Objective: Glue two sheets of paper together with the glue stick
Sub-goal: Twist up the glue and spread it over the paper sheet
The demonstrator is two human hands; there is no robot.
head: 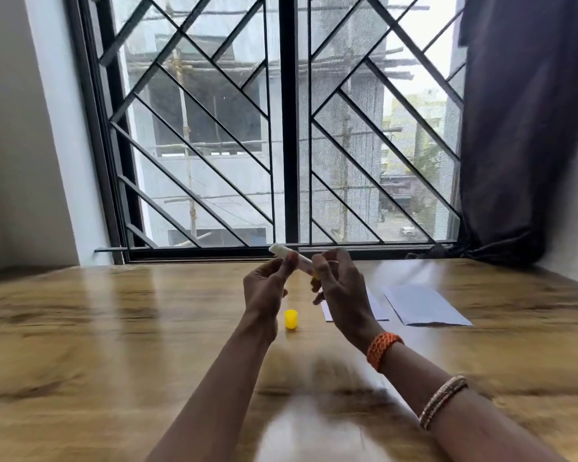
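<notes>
Glue stick (289, 255) is held uncapped above the desk (114, 328), left hand (264, 288) pinching its barrel, right hand (339, 288) gripping its base, apparently twisting glue up. Yellow cap (291, 319) lies below. Next, I'd judge, rubbing it onto the paper sheets (424, 305) nearby.

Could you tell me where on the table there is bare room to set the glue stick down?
The left half of the table, left of the yellow cap, is bare. The right is crowded: two paper sheets lie beside the right hand. Both hands hold the glue stick.
</notes>
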